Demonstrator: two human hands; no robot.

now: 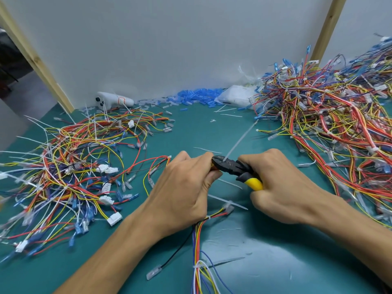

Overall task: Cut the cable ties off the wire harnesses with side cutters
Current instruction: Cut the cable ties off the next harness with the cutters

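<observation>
I judge the step in hand to be the cut itself. My left hand (184,187) grips one wire harness (196,240) in a closed fist, just above the green counter (191,128). My right hand (282,185) is clenched round the yellow and black handles of the side cutters (233,168). The nose of the cutters sits against the left fist, and the long white tail of a cable tie (239,141) sticks up and away from the blades. I cannot tell if the blades have gone through the tie, because the fingers hide that place.

The next move calls for a firm squeeze on the tie strap only, with the wires kept out of the blades. Then the harness must slide through the left hand to the following tie.

My count is two hands, one pair of cutters and one harness in the grip. On this harness I see two more ties, a second tie (209,217) near the left wrist and a third tie (197,266) lower down. There are two piles of harnesses, the left pile (63,166) and the right pile (339,124), both too tangled to count. Several loose white strips lie on the counter; I cannot give their exact number
</observation>
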